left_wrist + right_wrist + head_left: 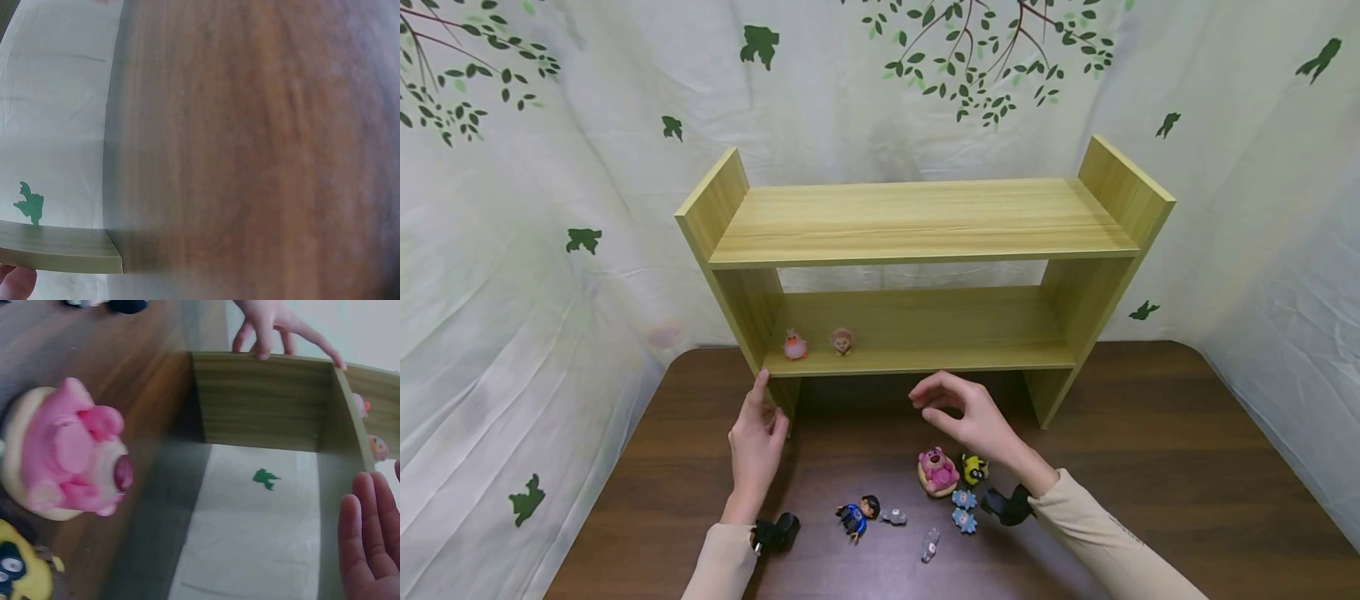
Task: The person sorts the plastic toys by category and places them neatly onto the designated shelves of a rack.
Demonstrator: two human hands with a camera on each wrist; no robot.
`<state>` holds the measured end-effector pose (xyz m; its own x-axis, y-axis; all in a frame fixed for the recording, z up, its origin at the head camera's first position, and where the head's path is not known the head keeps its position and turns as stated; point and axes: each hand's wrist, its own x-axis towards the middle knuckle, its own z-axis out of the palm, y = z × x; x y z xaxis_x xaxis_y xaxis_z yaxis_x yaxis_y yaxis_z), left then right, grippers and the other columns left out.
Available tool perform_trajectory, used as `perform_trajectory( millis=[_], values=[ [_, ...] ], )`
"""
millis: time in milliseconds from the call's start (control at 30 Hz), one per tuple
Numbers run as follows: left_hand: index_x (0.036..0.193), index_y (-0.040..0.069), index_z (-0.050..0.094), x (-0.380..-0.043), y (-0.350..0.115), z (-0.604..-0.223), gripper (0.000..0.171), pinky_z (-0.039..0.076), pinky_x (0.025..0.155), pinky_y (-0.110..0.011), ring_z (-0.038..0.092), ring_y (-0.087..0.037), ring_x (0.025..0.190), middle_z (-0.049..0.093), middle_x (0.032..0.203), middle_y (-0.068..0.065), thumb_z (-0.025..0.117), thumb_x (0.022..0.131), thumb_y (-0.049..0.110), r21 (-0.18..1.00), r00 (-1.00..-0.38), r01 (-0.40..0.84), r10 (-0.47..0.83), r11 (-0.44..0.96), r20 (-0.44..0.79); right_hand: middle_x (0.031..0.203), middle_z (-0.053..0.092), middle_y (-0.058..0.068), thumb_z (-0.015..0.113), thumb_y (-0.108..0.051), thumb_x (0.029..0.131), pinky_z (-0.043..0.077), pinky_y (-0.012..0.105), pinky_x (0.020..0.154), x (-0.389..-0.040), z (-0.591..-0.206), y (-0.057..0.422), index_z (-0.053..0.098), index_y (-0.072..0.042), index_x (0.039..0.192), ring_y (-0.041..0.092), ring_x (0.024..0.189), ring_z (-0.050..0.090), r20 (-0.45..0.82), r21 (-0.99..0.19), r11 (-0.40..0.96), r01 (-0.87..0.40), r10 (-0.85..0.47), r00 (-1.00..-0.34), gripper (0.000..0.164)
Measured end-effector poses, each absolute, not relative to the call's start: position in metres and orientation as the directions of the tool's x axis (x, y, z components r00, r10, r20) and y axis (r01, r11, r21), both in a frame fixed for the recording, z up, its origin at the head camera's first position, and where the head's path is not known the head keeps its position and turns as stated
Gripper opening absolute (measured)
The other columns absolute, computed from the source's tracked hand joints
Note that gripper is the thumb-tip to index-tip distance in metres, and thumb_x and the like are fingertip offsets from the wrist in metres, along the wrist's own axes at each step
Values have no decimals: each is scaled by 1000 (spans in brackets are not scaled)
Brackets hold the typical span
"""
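My left hand (756, 446) is at the left side panel of the wooden shelf unit (925, 221). Its fingertips rest on the panel's front edge, the index finger reaching up to the corner of the middle board. In front of that board, my right hand (966, 412) hovers with bent, relaxed fingers and nothing between them; its fingers (369, 531) look fairly straight in the right wrist view. On the middle board's left part stand a pink duck figurine (794, 345) and a small brown-maned figurine (842, 340). A pink bear figurine (937, 472) sits on the table below the right hand.
Beside the bear are a yellow-and-black figurine (974, 469) and blue flower-shaped pieces (963, 510). A black-haired figure in blue (856, 517) lies further left, near small clear pieces (930, 546). The brown table (1157, 467) ends at a white leaf-print curtain (587, 167).
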<state>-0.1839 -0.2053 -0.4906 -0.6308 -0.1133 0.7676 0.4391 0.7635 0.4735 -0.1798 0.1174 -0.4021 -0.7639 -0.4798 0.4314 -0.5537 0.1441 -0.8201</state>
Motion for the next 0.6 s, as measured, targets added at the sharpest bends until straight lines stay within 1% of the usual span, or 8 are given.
perform_trajectory(
  millis=[133,200,333,433,600],
  values=[
    [145,18,39,-184,-205,-490,81,51,53,-32,61,-22,70,60,107,-14,59,76,-19,470,-628,441,-112,764,770,102,65,15,62,11,85,52,40,81,-168,-393,118,61,8,107,26,91,64,410,-830,144,-539,-498,-764,23],
    [145,18,39,-184,-205,-490,81,51,53,-31,61,-22,70,60,107,-14,59,76,-19,469,-627,442,-111,764,771,102,65,16,62,12,84,52,42,81,-161,-389,118,60,9,107,27,92,64,397,-836,146,-529,-505,-767,23],
    [146,20,38,-184,-205,-491,82,50,53,-30,60,-22,69,60,106,-14,59,76,-18,477,-633,441,-113,760,766,105,64,17,63,11,83,49,50,84,-159,-398,122,60,9,108,28,96,63,372,-850,140,-507,-522,-768,25],
    [146,21,37,-184,-205,-491,83,48,52,-29,60,-23,69,59,105,-14,58,76,-18,484,-637,438,-118,758,762,108,63,17,64,10,83,47,55,85,-159,-406,125,60,7,109,32,100,61,368,-846,144,-513,-539,-758,26],
    [146,22,37,-184,-205,-491,83,47,53,-26,60,-23,69,60,105,-13,58,76,-18,486,-638,437,-121,757,761,112,62,20,65,11,81,45,53,89,-158,-418,131,60,4,110,39,106,58,343,-835,178,-521,-571,-746,30]
  ],
)
